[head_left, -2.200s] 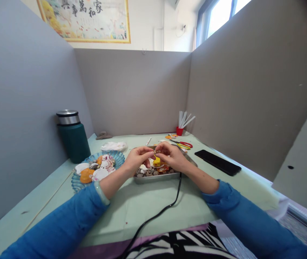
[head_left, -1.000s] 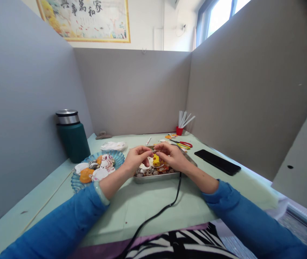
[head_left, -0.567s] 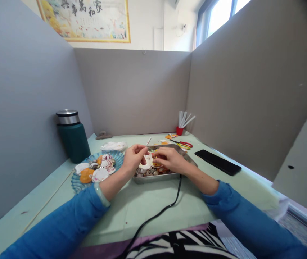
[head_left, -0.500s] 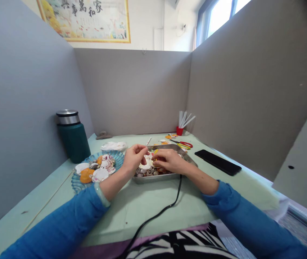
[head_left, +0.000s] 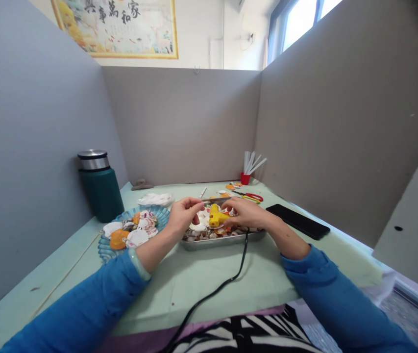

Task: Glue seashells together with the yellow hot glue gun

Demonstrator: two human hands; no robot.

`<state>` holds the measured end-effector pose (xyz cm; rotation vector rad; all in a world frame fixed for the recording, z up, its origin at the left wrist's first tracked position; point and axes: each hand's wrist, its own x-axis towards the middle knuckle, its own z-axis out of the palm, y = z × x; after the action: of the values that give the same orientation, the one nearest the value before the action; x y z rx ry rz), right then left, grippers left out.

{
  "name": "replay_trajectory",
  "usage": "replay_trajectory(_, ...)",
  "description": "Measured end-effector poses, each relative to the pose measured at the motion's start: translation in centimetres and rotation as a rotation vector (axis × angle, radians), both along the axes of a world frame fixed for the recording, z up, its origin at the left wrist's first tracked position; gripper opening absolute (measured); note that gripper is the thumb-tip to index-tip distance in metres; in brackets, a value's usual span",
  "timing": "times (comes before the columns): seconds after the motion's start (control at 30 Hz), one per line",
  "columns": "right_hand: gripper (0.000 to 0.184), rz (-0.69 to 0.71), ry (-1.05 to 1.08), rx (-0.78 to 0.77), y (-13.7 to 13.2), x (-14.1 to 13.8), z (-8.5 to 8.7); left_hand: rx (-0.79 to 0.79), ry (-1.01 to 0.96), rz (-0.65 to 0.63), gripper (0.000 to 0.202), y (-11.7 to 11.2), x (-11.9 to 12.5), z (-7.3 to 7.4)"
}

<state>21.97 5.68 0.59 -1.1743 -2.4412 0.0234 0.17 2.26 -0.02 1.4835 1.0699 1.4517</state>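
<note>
My left hand (head_left: 185, 214) is held over the left side of a metal tray (head_left: 223, 241), thumb and fingertips pinched together. Whatever small thing sits in that pinch is too small to name. A yellow glue gun (head_left: 215, 215) lies over the shells (head_left: 203, 234) in the tray, its handle pointing right. Around that handle, my right hand (head_left: 247, 214) curves with thumb and fingers apart; a firm grip does not show. Pale pieces lie between the hands, partly hidden. A black cord (head_left: 227, 283) runs from the tray toward my lap.
On the left, a blue plate (head_left: 106, 252) bears white and orange shells, with a green bottle (head_left: 102, 193) behind it. Scissors (head_left: 251, 197), a red cup (head_left: 245, 179) of white sticks and a black phone (head_left: 297, 221) are at the right. Grey partitions (head_left: 183, 122) enclose the table.
My right hand has drawn back to the right and its fingers have spread, uncovering the yellow glue gun. My left hand stays nearly where it was, still pinched.
</note>
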Motion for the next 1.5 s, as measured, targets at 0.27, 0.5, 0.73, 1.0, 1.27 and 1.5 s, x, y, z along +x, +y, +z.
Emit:
replay_trajectory(0.27, 0.049, -0.075, -0.13, -0.141, -0.5, -0.3, -0.1, -0.003, -0.026, -0.001, 0.03, 0.8, -0.4, -0.2)
replay_trajectory(0.5, 0.04, 0.064, 0.307, -0.365, -0.9, 0.2, 1.1, -0.056, -0.074, -0.009, 0.033, 0.7, -0.6, -0.2)
replay_trajectory(0.73, 0.036, 0.247, 0.862, -0.479, -1.1, -0.5, 1.1, -0.06, -0.143, -0.037, 0.037, 1.0, -1.0, -0.3)
replay_trajectory(1.0, 0.025, 0.263, 0.691, -0.474, -1.6, -1.0, 0.7, -0.061, -0.21, -0.036, 0.037, 0.9, -1.0, -0.2)
replay_trajectory(1.27, 0.024, 0.192, 0.485, -0.295, -1.8, -1.0, 0.9, -0.061, -0.325, -0.098, 0.033, 1.6, -1.3, -0.3)
replay_trajectory(1.5, 0.024, 0.22, 0.458, -0.314, -2.1, -1.0, 1.0, -0.058, -0.38, -0.119, 0.031, 1.5, -1.2, -0.3)
